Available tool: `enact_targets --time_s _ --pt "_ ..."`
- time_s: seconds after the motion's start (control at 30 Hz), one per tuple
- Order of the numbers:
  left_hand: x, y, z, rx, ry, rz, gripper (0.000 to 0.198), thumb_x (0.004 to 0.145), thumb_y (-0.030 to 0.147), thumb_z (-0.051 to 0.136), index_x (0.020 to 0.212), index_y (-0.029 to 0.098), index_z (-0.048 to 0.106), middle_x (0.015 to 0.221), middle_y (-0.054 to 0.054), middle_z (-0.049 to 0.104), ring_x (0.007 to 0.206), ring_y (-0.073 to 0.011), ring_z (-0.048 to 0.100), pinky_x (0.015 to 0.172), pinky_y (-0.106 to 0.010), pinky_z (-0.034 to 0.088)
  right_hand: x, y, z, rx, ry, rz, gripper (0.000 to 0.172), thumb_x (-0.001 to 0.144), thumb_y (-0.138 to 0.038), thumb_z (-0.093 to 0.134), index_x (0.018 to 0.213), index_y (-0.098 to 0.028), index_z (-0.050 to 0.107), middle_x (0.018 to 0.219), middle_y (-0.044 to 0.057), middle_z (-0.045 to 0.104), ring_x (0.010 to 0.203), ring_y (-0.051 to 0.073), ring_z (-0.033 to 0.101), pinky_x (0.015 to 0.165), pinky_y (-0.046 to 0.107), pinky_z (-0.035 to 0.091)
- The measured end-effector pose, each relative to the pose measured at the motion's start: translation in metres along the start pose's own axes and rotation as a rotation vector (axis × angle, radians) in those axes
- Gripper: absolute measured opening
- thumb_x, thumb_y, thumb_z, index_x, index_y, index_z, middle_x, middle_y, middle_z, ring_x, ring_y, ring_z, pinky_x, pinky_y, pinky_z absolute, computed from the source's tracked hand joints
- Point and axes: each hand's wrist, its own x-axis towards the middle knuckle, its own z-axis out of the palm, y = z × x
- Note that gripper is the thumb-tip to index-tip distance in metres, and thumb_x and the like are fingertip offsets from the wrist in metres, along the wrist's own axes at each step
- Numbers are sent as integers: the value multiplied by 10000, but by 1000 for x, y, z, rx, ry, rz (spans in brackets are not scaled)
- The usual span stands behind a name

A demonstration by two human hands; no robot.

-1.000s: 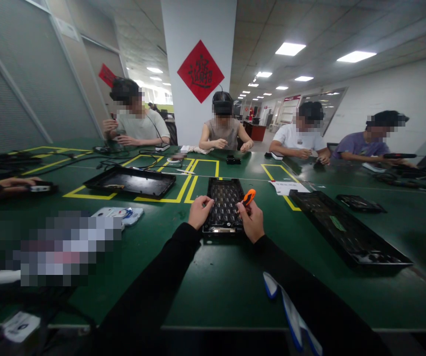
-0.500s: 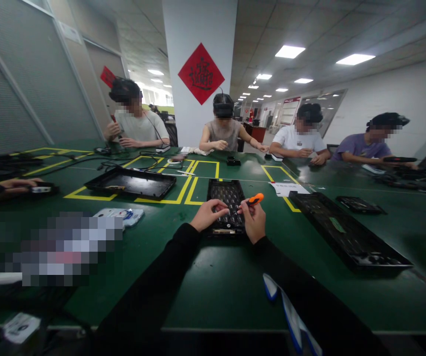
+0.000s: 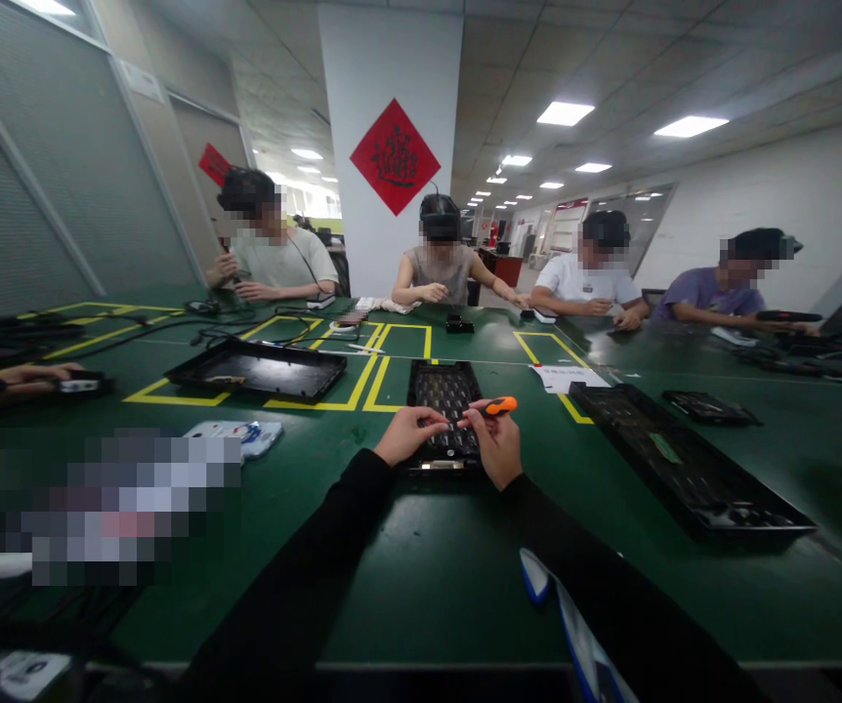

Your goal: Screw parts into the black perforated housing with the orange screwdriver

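Observation:
A black keyboard frame [image 3: 444,391] lies lengthwise on the green table [image 3: 421,566] in front of me. My right hand [image 3: 498,444] is closed around a small screwdriver with an orange handle [image 3: 500,405], held nearly level over the frame's near end. My left hand [image 3: 404,434] is over the frame's near left corner, its fingers pinched together toward the screwdriver's tip. What the left fingers pinch is too small to make out. Both my sleeves are black.
A black tray [image 3: 260,369] lies at the left inside yellow tape lines, and a long black keyboard frame [image 3: 677,457] at the right. A white device [image 3: 234,436] sits near left. Several people work across the table, and another person's hand [image 3: 25,376] rests at far left.
My left hand moved from the frame's left edge inward to the screwdriver tip. The screwdriver swung from upright to nearly level. Both hands drew slightly toward me.

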Motion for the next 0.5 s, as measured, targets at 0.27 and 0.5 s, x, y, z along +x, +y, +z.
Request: enact_targets --time_s 0.27,0.5 --pt "0 -4 2 -81 22 -20 222 694 306 608 848 154 660 806 -37 667 699 -130 588 684 -251 454 0 0 -1 4 30 -13 211 803 -345 485 906 -165 529 803 40 623 680 154 642 688 305 494" --pt "1 -9 3 -211 -25 -8 289 669 207 628 948 132 610 878 -68 658 789 -140 610 778 -294 485 0 -2 0 12 29 -6 223 803 -361 482 906 -168 522 798 39 625 684 158 645 689 306 496"
